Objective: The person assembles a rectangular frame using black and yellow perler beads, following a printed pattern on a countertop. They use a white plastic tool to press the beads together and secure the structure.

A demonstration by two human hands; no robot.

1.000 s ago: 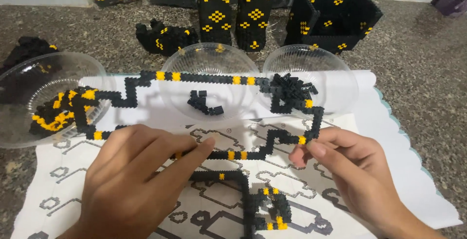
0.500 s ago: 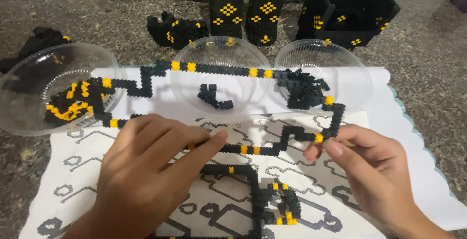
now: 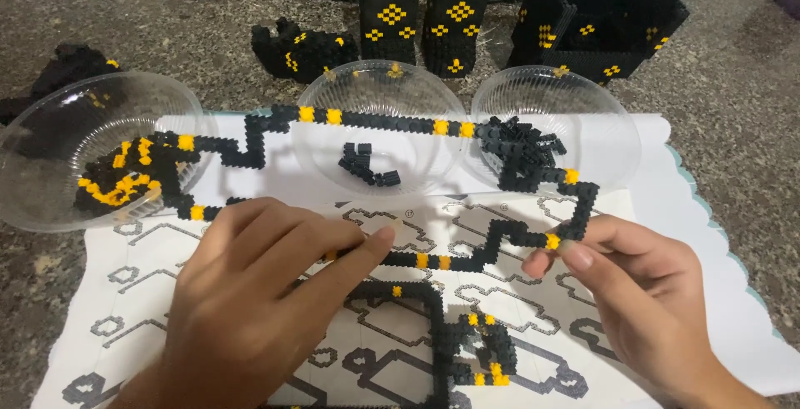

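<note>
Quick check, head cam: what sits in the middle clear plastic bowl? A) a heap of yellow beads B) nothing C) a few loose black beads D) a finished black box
C: the middle clear plastic bowl holds only a small cluster of loose black beads; the black-and-yellow bead strip crosses over it, and both hands are below, on the strip's lower run.

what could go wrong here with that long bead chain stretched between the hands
1. The bead chain is thin and runs in long bends between the left hand and the right hand; pulling at either end might snap a joint.
2. It lies across the rims of the clear bowls, so a tug could tip one and spill the loose black beads.
3. The left hand covers part of the paper pattern, so a bend may be misplaced.
</note>
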